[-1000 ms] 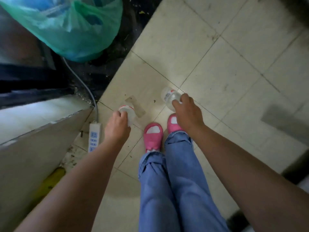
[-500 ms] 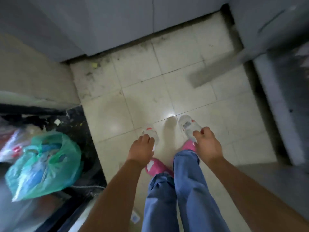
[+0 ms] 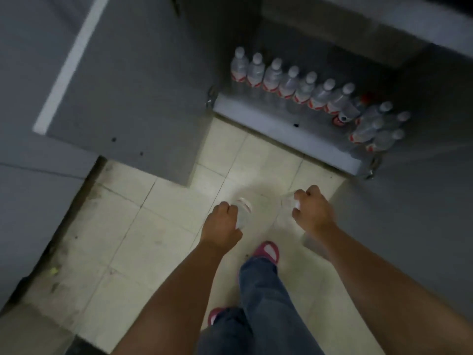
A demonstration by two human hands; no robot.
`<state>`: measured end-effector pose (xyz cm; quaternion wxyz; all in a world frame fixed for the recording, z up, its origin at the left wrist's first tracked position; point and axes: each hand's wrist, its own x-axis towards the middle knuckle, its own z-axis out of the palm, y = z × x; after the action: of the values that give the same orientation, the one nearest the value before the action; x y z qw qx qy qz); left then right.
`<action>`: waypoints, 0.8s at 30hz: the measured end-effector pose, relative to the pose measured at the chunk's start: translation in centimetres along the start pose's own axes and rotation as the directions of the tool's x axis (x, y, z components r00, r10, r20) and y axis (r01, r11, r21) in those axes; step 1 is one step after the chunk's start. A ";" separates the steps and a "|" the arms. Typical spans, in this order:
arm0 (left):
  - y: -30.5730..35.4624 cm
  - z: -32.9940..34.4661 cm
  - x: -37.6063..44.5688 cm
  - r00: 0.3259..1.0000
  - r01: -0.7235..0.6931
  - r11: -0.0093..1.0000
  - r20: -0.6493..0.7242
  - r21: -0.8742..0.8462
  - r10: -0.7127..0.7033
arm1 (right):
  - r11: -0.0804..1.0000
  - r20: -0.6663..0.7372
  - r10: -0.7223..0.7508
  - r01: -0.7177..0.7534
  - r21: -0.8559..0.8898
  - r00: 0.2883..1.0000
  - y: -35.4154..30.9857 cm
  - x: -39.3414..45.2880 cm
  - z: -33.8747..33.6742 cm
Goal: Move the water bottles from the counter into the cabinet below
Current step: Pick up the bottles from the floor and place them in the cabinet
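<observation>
Half a second ago the head camera showed bare tile and closed grey panels; now the person has turned to face the open cabinet (image 3: 289, 129), whose shelf already carries a row of water bottles (image 3: 289, 84) with a second cluster (image 3: 378, 129) packed at its right end. That suggests the carry is nearly over and only the placing remains. The left hand (image 3: 222, 221) is clenched round a clear bottle (image 3: 244, 210), and the right hand (image 3: 313, 211) grips another bottle (image 3: 289, 199), both held over the floor tiles (image 3: 158, 226), well short of the shelf. The open door (image 3: 133, 98) juts out on the left, narrowing the approach. Free shelf space seems to lie in front of the row. Pink slippers (image 3: 266, 252) show below, mid-step.
</observation>
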<state>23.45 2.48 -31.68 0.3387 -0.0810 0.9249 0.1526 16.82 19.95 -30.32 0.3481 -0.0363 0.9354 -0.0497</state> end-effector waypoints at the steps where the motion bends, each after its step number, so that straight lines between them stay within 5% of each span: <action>1: 1.3 -0.6 1.5 0.999 -0.035 0.999 -0.003 0.020 0.036 | 0.999 0.005 0.029 -0.029 0.016 1.000 1.2 1.0 -0.7; 14: 11.4 -3.2 23.1 0.949 -0.285 0.957 -0.128 0.052 0.290 | 0.922 -0.240 0.320 -0.242 0.303 0.917 11.6 18.0 -1.6; 20: 13.1 -1.7 32.4 0.887 -0.396 0.899 -0.175 0.188 0.427 | 0.946 -0.308 0.265 -0.184 0.266 0.914 15.2 26.2 -0.2; 24: 14.3 -1.1 36.7 0.847 -0.436 0.876 -0.236 0.205 0.477 | 0.938 -0.447 0.306 -0.186 0.293 0.841 15.7 30.1 -0.3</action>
<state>-8.65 13.81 -51.51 0.1634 0.1457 0.9643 0.1489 -6.67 32.47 -51.43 0.1074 0.1405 0.9765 -0.1233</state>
